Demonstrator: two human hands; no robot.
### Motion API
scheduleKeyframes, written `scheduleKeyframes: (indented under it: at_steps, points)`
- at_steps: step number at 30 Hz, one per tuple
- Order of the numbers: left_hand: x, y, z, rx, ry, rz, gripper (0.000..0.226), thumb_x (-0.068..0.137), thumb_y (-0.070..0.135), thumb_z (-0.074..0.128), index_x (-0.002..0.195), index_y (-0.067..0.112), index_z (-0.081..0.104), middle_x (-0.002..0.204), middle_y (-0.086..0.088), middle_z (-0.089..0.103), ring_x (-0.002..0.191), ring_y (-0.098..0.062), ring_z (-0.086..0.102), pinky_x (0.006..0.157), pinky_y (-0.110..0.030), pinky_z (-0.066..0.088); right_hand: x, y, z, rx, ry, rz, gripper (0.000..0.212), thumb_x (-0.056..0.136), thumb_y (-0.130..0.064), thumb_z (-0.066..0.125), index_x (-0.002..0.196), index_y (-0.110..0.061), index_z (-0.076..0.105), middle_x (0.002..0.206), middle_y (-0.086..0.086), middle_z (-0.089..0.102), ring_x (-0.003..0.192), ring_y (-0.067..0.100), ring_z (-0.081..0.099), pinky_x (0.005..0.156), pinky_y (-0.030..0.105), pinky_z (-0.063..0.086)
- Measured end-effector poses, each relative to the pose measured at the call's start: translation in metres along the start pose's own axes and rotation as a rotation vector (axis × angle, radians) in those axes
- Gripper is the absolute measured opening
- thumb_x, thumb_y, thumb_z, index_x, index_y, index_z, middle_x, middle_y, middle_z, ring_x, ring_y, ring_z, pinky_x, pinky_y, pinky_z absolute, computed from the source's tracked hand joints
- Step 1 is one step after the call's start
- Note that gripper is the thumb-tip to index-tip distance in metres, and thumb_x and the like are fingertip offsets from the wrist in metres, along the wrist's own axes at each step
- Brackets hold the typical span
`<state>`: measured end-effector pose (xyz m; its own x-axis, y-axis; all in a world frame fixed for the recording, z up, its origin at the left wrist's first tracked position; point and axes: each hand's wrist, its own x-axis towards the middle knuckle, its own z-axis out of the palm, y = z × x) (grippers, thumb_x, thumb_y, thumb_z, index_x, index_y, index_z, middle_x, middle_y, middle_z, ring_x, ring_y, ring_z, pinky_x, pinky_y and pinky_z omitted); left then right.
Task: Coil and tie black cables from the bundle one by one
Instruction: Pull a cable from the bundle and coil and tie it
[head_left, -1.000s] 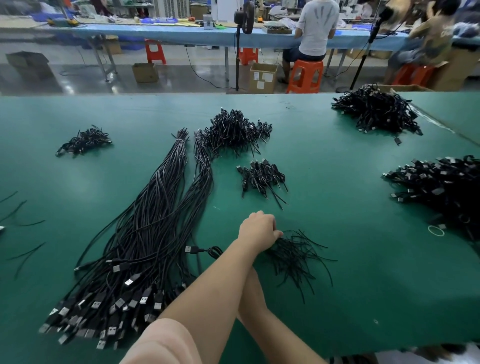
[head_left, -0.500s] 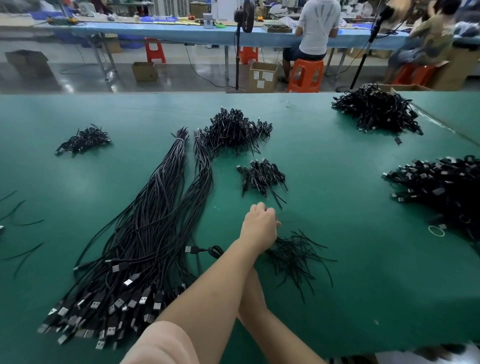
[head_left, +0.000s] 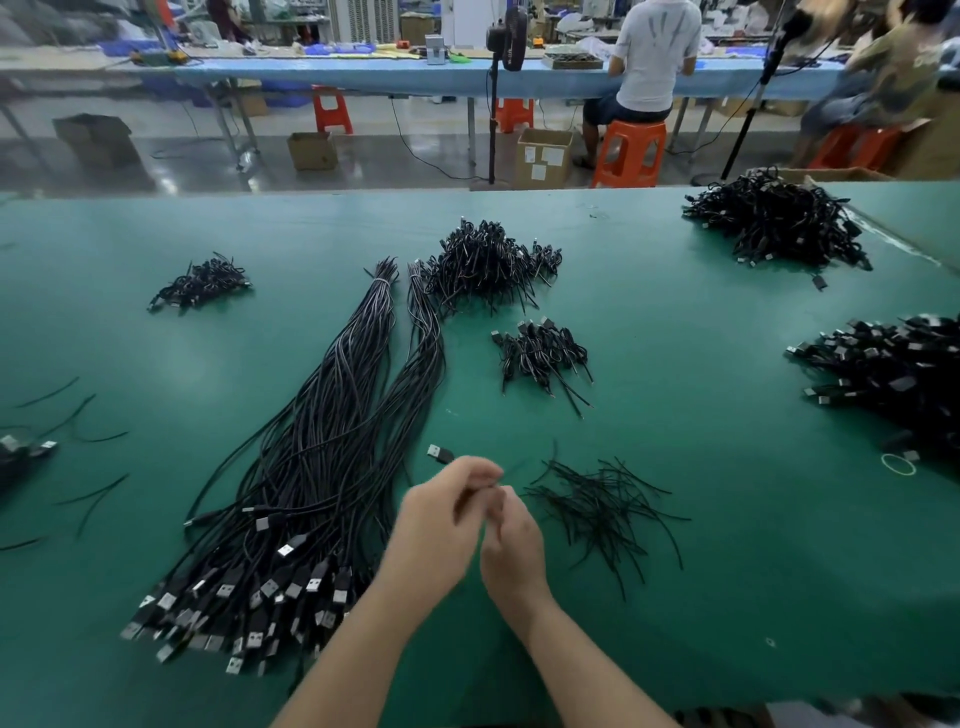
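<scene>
Left part of the table (head_left: 156, 358): the long cable bundle (head_left: 322, 467) runs from mid-table toward the near edge, plugs fanned at the near end.

Centre, just inside the near edge: left hand (head_left: 441, 525) and right hand (head_left: 511, 540) meet, fingers curled inward. One plug (head_left: 440, 453) sticks out past the left fingers, so a single cable is probably held; the blur hides whether a tie is pinched, so I cannot tell.

Right of the hands: a loose scatter of short ties (head_left: 602, 504), close by.

Judgement: the tying step is beginning. Keep the loops even and tight in the left hand, wrap one tie around the middle, twist snugly, and keep the plug end free.

Far right edge: finished coils (head_left: 893, 374) piled.
</scene>
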<state>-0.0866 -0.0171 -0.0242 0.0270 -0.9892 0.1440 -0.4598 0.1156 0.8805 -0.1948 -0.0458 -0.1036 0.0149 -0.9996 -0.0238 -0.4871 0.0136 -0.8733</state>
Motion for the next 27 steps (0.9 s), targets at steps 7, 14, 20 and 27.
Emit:
scheduleKeyframes:
  at_steps: [7, 14, 20, 27]
  points:
    - [-0.003, -0.046, -0.027, -0.363, 0.449, -0.461, 0.016, 0.096, 0.004, 0.062, 0.097, 0.016, 0.073, 0.078, -0.002, 0.076, 0.071, -0.016, 0.075, 0.058, -0.022, 0.057, -0.005, -0.004, 0.004, 0.004, 0.008, -0.067, 0.035, 0.108, -0.029, 0.034, 0.075, -0.018, 0.04, 0.066, -0.006, 0.039, 0.058, 0.009, 0.032, 0.054, 0.024, 0.026]
    - [0.018, -0.053, -0.002, -0.174, 0.209, -0.488, 0.015, 0.092, 0.01, 0.068, 0.094, 0.02, 0.078, 0.079, 0.006, 0.075, 0.079, -0.014, 0.072, 0.068, -0.03, 0.059, -0.005, 0.002, 0.007, -0.033, -0.041, -0.111, 0.035, 0.107, -0.026, 0.037, 0.072, -0.022, 0.037, 0.066, -0.008, 0.039, 0.059, 0.007, 0.033, 0.056, 0.026, 0.027]
    - [0.02, -0.047, 0.004, -0.066, 0.005, -0.374, 0.023, 0.093, 0.013, 0.067, 0.085, 0.031, 0.078, 0.079, 0.017, 0.075, 0.081, -0.005, 0.069, 0.073, -0.024, 0.053, -0.003, 0.004, 0.007, -0.047, -0.059, -0.121, 0.037, 0.107, -0.023, 0.039, 0.071, -0.028, 0.037, 0.068, -0.011, 0.044, 0.06, 0.004, 0.037, 0.055, 0.023, 0.028]
    - [0.016, -0.05, -0.006, -0.056, -0.065, -0.305, 0.028, 0.095, 0.012, 0.065, 0.083, 0.034, 0.078, 0.086, 0.02, 0.075, 0.085, 0.004, 0.068, 0.081, -0.016, 0.049, -0.001, 0.003, 0.007, -0.102, -0.064, -0.122, 0.036, 0.107, -0.025, 0.039, 0.071, -0.028, 0.037, 0.071, -0.009, 0.048, 0.062, 0.005, 0.04, 0.056, 0.023, 0.03]
